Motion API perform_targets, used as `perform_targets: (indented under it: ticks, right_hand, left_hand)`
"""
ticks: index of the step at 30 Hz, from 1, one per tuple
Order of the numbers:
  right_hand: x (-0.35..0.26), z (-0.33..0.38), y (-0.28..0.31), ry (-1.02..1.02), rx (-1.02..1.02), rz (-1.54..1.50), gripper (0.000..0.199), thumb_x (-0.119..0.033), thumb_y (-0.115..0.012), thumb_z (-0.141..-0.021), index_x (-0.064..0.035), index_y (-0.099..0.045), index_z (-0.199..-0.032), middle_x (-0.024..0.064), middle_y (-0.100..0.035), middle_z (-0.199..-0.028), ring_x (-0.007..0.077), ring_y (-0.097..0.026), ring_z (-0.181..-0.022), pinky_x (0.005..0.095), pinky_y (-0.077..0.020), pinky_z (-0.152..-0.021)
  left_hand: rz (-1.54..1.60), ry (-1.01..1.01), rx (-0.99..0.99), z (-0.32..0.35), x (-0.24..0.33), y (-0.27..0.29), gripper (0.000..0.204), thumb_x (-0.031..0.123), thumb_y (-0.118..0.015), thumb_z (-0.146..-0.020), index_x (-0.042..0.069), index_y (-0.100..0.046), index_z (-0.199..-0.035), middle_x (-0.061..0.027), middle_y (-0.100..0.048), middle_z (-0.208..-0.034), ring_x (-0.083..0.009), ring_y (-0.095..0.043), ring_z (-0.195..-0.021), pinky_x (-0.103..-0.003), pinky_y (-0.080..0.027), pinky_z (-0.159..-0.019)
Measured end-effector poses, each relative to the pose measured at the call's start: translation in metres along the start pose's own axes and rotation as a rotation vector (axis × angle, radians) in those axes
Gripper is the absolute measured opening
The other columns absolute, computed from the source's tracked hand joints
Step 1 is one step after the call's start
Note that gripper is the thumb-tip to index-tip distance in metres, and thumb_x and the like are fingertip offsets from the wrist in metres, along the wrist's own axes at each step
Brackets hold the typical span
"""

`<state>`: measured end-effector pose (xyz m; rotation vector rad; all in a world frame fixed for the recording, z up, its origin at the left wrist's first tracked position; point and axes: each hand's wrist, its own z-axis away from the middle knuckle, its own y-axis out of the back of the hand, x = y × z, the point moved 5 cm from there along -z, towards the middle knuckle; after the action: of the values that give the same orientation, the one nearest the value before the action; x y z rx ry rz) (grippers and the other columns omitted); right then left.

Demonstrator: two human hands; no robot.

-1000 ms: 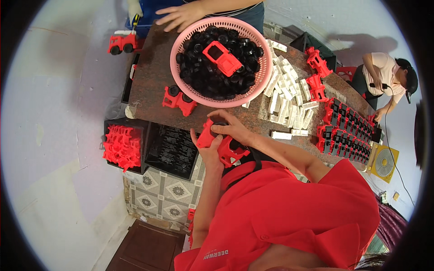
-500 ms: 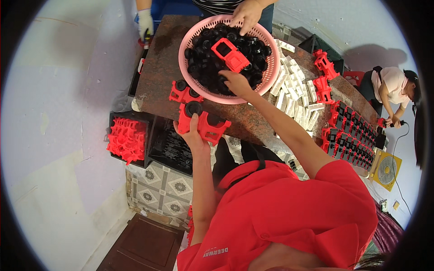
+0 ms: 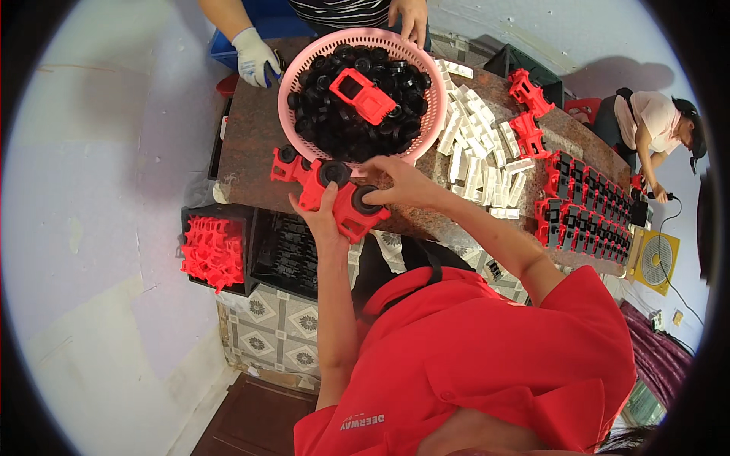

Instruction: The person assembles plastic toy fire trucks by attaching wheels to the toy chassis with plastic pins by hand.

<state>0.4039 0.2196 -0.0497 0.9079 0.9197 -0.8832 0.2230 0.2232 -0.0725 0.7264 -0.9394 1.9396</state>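
My left hand [image 3: 322, 222] grips a red plastic toy car body [image 3: 351, 221] just off the table's near edge. One black wheel [image 3: 334, 173] sits in its left wheel arch. With my right hand [image 3: 397, 182] I pinch another black wheel [image 3: 366, 199] against the arch on the right. Behind it, a second red body [image 3: 283, 169] with black wheels lies on the table. A pink basket [image 3: 438, 125] full of black wheels [image 3: 323, 125] stands just beyond my hands, a red toy car shell [image 3: 372, 103] resting on the heap.
Across the table, a co-worker's gloved hand [image 3: 256, 58] and bare hand [image 3: 411, 19] are near the basket. White plastic parts [image 3: 479, 144] are piled to the right, beside rows of red-and-black assemblies [image 3: 582, 205]. Lower left are bins of red parts [image 3: 213, 251] and black parts [image 3: 285, 254].
My right hand has come out of the basket with a wheel and brought it to the red body. The co-worker's gloved hand has moved in beside the basket.
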Motion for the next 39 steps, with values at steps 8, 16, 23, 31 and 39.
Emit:
perform_targets:
  ticks: [8, 16, 23, 31, 39]
  right_hand:
    - [0.022, 0.009, -0.023, -0.003, -0.127, -0.429, 0.080, -0.025, -0.066, -0.084, -0.0052, -0.026, -0.150, 0.0202, -0.046, -0.137, 0.0275, -0.046, -0.125, 0.0371, -0.0371, -0.106]
    - [-0.014, 0.018, -0.022, 0.091, -0.216, -0.693, 0.083, -0.021, -0.072, -0.077, -0.0002, -0.031, -0.146, 0.0139, -0.043, -0.141, 0.0176, -0.041, -0.127, 0.0334, -0.0355, -0.106]
    - [-0.051, 0.043, 0.000, 0.640, -0.100, 0.076, 0.082, -0.021, -0.082, -0.064, -0.0079, -0.044, -0.135, 0.0138, -0.044, -0.138, 0.0319, -0.043, -0.128, 0.0431, -0.0313, -0.109]
    - [-0.009, -0.056, 0.018, 0.344, 0.041, -0.093, 0.046, -0.037, -0.071, -0.083, -0.0080, -0.062, -0.116, 0.0116, -0.059, -0.124, 0.0236, -0.062, -0.106, 0.0384, -0.0470, -0.089]
    - [0.127, -0.131, 0.040, -0.072, 0.325, 0.657, 0.041, -0.018, -0.077, -0.069, -0.0079, -0.064, -0.106, 0.0149, -0.063, -0.103, 0.0335, -0.063, -0.098, 0.0421, -0.0518, -0.082]
  left_hand:
    - [-0.281, -0.005, -0.301, 0.042, -0.025, -0.003, 0.107, -0.005, -0.074, -0.076, 0.016, -0.002, -0.151, -0.0094, -0.042, -0.135, -0.0230, -0.051, -0.119, -0.039, -0.046, -0.099]
    - [-0.251, -0.167, -0.262, 0.057, -0.007, -0.007, 0.124, -0.006, -0.084, -0.062, 0.015, -0.001, -0.153, -0.0105, -0.041, -0.136, -0.0224, -0.049, -0.119, -0.038, -0.045, -0.101]
    - [0.295, 0.058, -0.456, 0.044, 0.032, 0.032, 0.115, 0.085, -0.049, -0.065, 0.015, -0.021, -0.152, -0.0137, -0.026, -0.154, -0.0328, -0.029, -0.140, -0.050, -0.032, -0.112]
    - [0.086, 0.415, -0.722, 0.035, -0.004, 0.052, 0.102, 0.004, -0.080, -0.059, 0.003, -0.028, -0.147, -0.0148, -0.043, -0.143, -0.0297, -0.044, -0.132, -0.045, -0.037, -0.110]
    - [0.136, 0.122, -0.437, 0.013, -0.025, 0.031, 0.073, 0.020, -0.080, -0.078, 0.010, -0.037, -0.136, -0.0105, -0.051, -0.130, -0.0275, -0.053, -0.118, -0.046, -0.044, -0.102]
